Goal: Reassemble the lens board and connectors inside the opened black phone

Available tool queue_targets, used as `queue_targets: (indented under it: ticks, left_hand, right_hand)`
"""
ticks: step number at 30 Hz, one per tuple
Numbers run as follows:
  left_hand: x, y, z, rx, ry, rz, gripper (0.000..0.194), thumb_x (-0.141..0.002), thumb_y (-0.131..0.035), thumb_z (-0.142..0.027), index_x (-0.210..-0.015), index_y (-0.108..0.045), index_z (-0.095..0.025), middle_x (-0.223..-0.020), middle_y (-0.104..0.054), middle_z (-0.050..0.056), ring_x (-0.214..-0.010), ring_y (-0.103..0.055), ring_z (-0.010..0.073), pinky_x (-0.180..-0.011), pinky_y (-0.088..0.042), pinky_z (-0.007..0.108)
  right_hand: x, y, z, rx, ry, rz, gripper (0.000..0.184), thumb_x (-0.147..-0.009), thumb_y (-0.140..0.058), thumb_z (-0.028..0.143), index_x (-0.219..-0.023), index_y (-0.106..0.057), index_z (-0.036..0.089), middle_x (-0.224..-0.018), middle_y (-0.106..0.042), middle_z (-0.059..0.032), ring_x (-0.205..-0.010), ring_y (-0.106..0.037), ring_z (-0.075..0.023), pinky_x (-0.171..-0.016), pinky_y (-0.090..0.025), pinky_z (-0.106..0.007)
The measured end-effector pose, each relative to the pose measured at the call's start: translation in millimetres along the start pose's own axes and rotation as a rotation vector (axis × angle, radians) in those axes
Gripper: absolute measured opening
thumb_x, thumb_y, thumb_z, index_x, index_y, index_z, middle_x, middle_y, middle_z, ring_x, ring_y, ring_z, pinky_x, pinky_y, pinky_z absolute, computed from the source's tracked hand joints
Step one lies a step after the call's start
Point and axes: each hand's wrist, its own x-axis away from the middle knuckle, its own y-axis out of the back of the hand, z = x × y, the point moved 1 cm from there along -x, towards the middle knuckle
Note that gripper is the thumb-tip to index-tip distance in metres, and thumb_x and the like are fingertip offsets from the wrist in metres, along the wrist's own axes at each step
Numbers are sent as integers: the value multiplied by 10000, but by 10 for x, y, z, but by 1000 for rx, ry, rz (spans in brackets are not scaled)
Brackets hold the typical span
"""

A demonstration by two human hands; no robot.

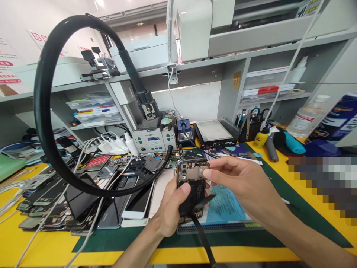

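Observation:
An opened smartphone (193, 186) is held upright above the green mat, its back off so that the camera lenses, inner plates and black battery show. My left hand (174, 204) is closed around the phone's left side, thumb lying over the battery. With thumb and fingers, my right hand (232, 176) pinches the phone's upper right edge beside the metal plate. A black ribbon-like strip (203, 238) hangs from the phone's lower part down past the table's front edge. Beneath the phone lies a blue printed sheet (228, 203).
Stacked phones and screens (83, 197) cover the left side. A hot-air rework station (156, 139) with a thick looping black hose (41, 108) stands behind. A soldering iron stand (185, 132), black heating plate (214, 136), yellow bottle (260, 137) and clear bottle (308, 117) line the back.

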Motion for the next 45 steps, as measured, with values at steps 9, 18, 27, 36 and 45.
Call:
queue_targets:
  ticks: [9, 18, 27, 36, 45]
  left_hand:
    - [-25, -20, 37, 56, 33, -56, 494, -941, -506, -498, -1223, -677, -129, -1069, -750, 139, -932, -704, 319, -777, -594, 426]
    - [-26, 29, 40, 34, 77, -76, 451, -949, -515, -453, -1243, -646, -137, -1042, -756, 134, -891, -718, 315, -698, -614, 415]
    - [-51, 6, 24, -34, 67, -99, 447, -923, -534, -464, -1193, -677, -138, -1034, -764, 129, -866, -724, 318, -689, -615, 407]
    - [-56, 15, 17, -104, 37, -133, 458, -918, -552, -468, -1206, -680, -136, -1022, -778, 125, -896, -725, 333, -731, -602, 411]
    - [-54, 29, 26, -94, 83, -109, 510, -930, -521, -495, -1267, -645, -133, -1049, -780, 124, -774, -750, 316, -644, -611, 402]
  right_hand:
    - [11, -21, 28, 106, 20, -69, 244, -678, -874, 314, -868, -766, 205, -772, -766, -31, -705, -701, -196, -648, -559, -276]
    - [29, -8, 123, 256, 78, -89, 182, -742, -822, 396, -823, -795, 235, -798, -799, -27, -730, -734, -219, -652, -573, -284]
    - [38, -21, 96, 261, 125, -134, 123, -768, -780, 356, -799, -816, 243, -757, -797, -27, -696, -738, -243, -612, -577, -313]
    - [34, -11, 101, 200, 105, -119, 158, -770, -793, 358, -800, -782, 204, -683, -754, -11, -661, -700, -178, -622, -557, -256]
    - [-9, 6, 99, 108, 76, -77, 154, -747, -827, 303, -764, -745, 175, -701, -753, -13, -655, -685, -153, -630, -548, -249]
